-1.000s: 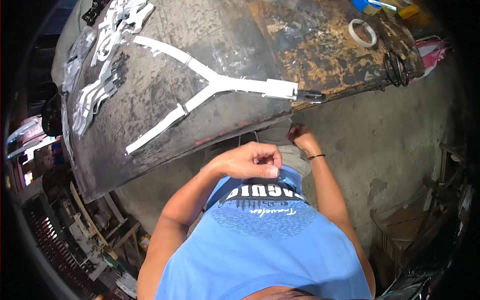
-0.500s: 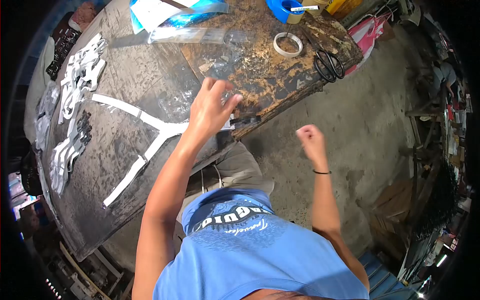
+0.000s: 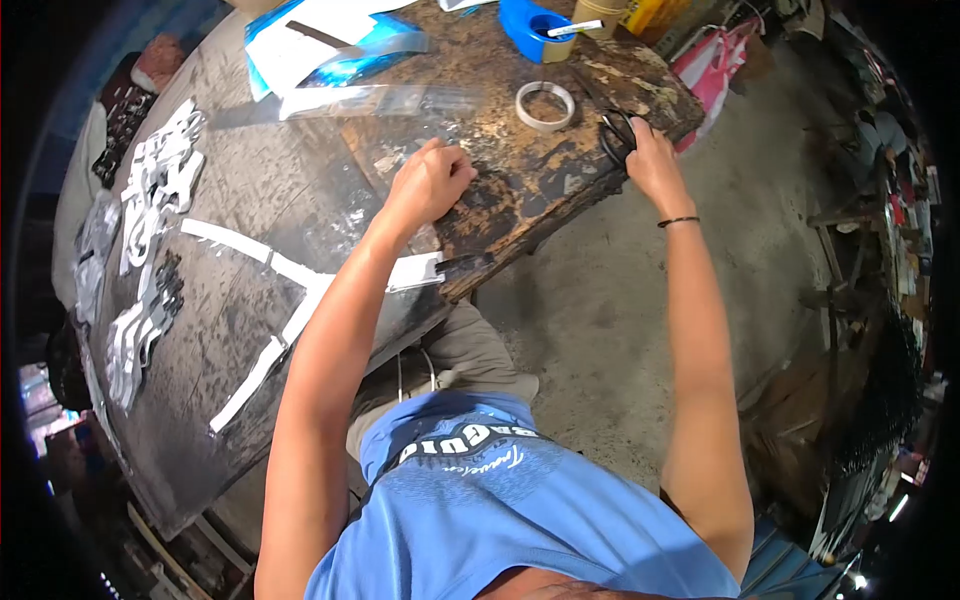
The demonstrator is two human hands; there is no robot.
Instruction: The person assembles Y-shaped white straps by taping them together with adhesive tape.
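Observation:
A white Y-shaped strap [image 3: 240, 243] lies on the worn wooden table [image 3: 250, 150], its stem passing under my left forearm. At the stem's end is a small black piece [image 3: 468, 263]. My left hand [image 3: 432, 183] is over the table beyond the strap, fingers curled in, with nothing showing in them. At the table's right corner my right hand [image 3: 656, 165] has its fingers closed on the handles of black scissors [image 3: 612, 142]. The scissors still lie on the tabletop, partly covered by that hand.
A roll of tape [image 3: 545, 106] lies left of the scissors. Behind it stands a blue tape dispenser [image 3: 522, 35] with a marker [image 3: 575, 29] on it. Clear plastic strips [image 3: 380, 101] lie at the back. Bundled white straps [image 3: 160, 190] are piled at left.
My right hand has moved up from over the floor to the scissors and taken hold of their handles. The fingers of my left hand have curled closed.

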